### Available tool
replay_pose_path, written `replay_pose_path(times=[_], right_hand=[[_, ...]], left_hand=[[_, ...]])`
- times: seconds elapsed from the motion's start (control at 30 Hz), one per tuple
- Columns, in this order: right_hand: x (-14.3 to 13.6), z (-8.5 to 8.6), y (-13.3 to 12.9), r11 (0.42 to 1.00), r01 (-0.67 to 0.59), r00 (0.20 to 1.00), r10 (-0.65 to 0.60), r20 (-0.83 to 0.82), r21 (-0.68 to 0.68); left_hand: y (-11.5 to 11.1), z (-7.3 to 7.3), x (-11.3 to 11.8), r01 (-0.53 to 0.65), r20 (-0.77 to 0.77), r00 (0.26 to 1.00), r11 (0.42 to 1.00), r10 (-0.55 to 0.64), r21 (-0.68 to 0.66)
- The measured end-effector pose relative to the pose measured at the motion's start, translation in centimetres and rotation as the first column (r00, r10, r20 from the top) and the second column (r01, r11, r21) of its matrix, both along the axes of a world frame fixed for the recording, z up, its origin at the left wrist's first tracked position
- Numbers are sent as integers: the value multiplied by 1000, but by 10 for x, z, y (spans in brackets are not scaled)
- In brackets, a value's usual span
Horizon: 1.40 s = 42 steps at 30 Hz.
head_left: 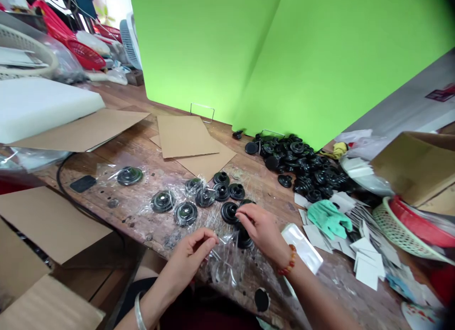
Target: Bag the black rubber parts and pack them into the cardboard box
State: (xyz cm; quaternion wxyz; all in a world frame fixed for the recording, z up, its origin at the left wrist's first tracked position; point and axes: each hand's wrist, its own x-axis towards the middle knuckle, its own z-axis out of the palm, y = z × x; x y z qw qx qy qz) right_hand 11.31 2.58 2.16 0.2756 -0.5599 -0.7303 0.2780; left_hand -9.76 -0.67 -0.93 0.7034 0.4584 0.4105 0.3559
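Reaching over the worktable (270, 190), R hand (263, 227) nearer, L hand (191, 255) farther, both w/ fingertips almost pinched, can't tell if gripping the clear film (227, 269), flank the round blk disc (244, 240), just L of R hand.

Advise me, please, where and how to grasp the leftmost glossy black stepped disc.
I'd take the black stepped disc by opposite sides of its wide round rim, from above: it lies flat, rings rising towards the centre, with clear plastic film around it.
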Motion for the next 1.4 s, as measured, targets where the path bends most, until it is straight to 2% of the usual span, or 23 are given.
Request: replay_pose_path(times=[0.03,0.07,0.13,0.2,0.23,0.3,0.37,0.43,0.5,0.57,0.6,0.67,0.77,0.87,0.93,1.03,1.17,1.3,1.4], right_hand=[[2,-4,8,994,-15,989,-1,150,105],[4,-9,15,986,-64,967,23,254,156],[3,-15,24,973,-172,935,113,337,151],[0,-13,25,968,-180,950,126,286,172],[-2,-7,24,970,-128,971,80,226,207],[-8,10,18,967,54,998,-62,26,248],[-15,29,11,970,195,964,-164,-207,142],[-21,41,4,980,187,913,-199,-357,-68],[-24,45,-1,967,123,903,-202,-380,-222],[-24,42,-5,959,126,932,-202,-301,-253],[-22,40,-6,962,139,949,-198,-245,-236],[-17,37,-8,971,147,976,-174,-133,-190],[-12,40,-9,986,104,994,-105,1,-133],[-11,43,-9,996,27,995,-18,102,-90],[-13,41,-9,995,-34,992,45,114,-98],[-17,31,-12,990,-67,997,73,39,-124],[-16,18,-18,961,-17,991,-21,-136,-276],[-10,12,-24,970,-1,988,-37,-151,-242],[-9,9,-26,974,-53,971,-1,-239,-221]], left_hand=[[1,-1,1,-21,-95,995,996,29,91],[2,-1,1,-35,-151,987,988,58,154],[2,1,1,-52,-206,974,976,96,211],[2,5,0,-67,-259,956,963,136,261],[1,7,0,-67,-292,943,951,159,303],[1,11,1,-29,-357,916,917,184,399],[2,13,4,31,-406,893,875,192,483],[3,15,8,52,-411,883,821,228,568],[3,15,12,21,-374,879,760,296,650],[2,14,14,-30,-329,877,723,351,691],[2,13,15,-50,-314,878,723,361,689],[2,10,15,-85,-296,888,758,353,647],[3,2,15,-136,-253,920,851,298,507],[5,-3,16,-175,-81,976,950,202,257],[5,-3,18,-157,82,985,985,152,65],[3,3,22,-103,233,963,985,134,-140],[3,7,25,-115,321,921,943,219,-314],[5,3,26,-175,347,888,919,302,-353],[3,-3,26,-162,363,892,940,270,-302]])
